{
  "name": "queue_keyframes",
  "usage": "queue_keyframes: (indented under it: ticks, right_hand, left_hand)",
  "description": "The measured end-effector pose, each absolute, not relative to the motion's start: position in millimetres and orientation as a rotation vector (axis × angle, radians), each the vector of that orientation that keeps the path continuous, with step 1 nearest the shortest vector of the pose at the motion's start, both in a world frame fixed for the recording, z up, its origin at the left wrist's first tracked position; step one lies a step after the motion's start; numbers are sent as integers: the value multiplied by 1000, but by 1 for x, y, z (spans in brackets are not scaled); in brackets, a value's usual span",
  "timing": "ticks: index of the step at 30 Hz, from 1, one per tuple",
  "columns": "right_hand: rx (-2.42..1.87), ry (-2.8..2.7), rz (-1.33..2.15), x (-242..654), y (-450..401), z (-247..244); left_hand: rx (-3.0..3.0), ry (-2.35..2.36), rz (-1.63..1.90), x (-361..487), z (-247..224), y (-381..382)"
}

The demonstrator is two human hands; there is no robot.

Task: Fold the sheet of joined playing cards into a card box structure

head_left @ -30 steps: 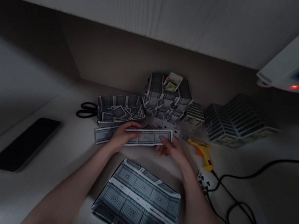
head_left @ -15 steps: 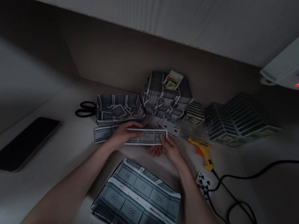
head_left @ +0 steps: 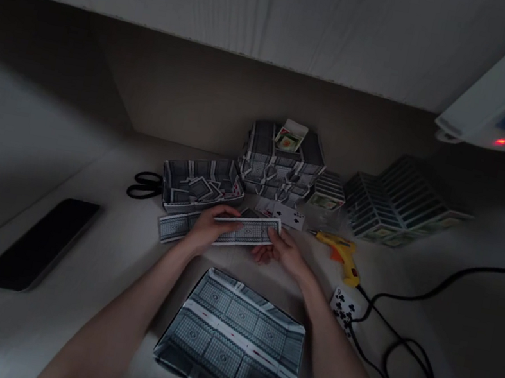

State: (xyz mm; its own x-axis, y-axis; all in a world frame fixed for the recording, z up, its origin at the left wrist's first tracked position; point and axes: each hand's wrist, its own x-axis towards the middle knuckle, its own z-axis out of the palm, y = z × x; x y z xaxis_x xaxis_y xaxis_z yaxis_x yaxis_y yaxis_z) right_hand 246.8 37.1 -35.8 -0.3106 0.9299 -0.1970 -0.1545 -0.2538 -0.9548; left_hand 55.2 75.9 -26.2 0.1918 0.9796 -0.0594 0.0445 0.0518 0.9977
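A long strip of joined playing cards (head_left: 250, 232), patterned backs up, spans between my hands in the middle of the table. My left hand (head_left: 209, 228) wraps over its middle, thumb on top. At its right end, my right hand (head_left: 284, 251) pinches the strip with thumb above and the other fingers curled below. Nearer to me lies a box-like piece made of playing cards (head_left: 229, 335), between my forearms and apart from both hands. Just behind the strip sits an open box built from cards (head_left: 168, 184), with loose cards (head_left: 203, 189) inside.
Black-handled scissors (head_left: 144, 185) lie left of the open box, and a black phone (head_left: 38, 242) lies farther left. A yellow glue gun (head_left: 341, 255) with a looping black cable (head_left: 402, 338) is at right. Behind stand a card-built case (head_left: 281, 161) and stacked card packs (head_left: 401, 202).
Almost nothing differs. The view has shifted very slightly; both hands keep the same hold on the card strip.
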Motion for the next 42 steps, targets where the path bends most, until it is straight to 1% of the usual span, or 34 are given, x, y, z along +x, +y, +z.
queue_keyframes:
  ticks: [10,25,32,34,35,36,40,42]
  right_hand:
    - [-1130,-1227,1639,244,36,-32]
    - [-1070,-1099,1612,244,34,-32]
    - [-1125,-1113,1607,244,36,-33]
    - [-1178,-1138,1486,243,36,-37]
    - [-1216,-1153,1361,242,36,-38]
    - [-1260,-1169,1182,241,36,-39]
    - [-1414,-1279,280,241,33,-39]
    - [-1430,-1423,62,240,30,-36]
  left_hand:
    - [1306,1107,1009,55,-27,74]
    - [1323,1088,1033,56,-32,77]
    - [1316,1103,1029,56,-30,76]
    - [1317,1126,1045,57,-29,74]
    - [1324,1145,1065,58,-28,74]
    - [1334,1165,1091,59,-27,73]
    - [1363,1230,1201,62,-22,71]
    - [1365,1247,1228,64,-20,71]
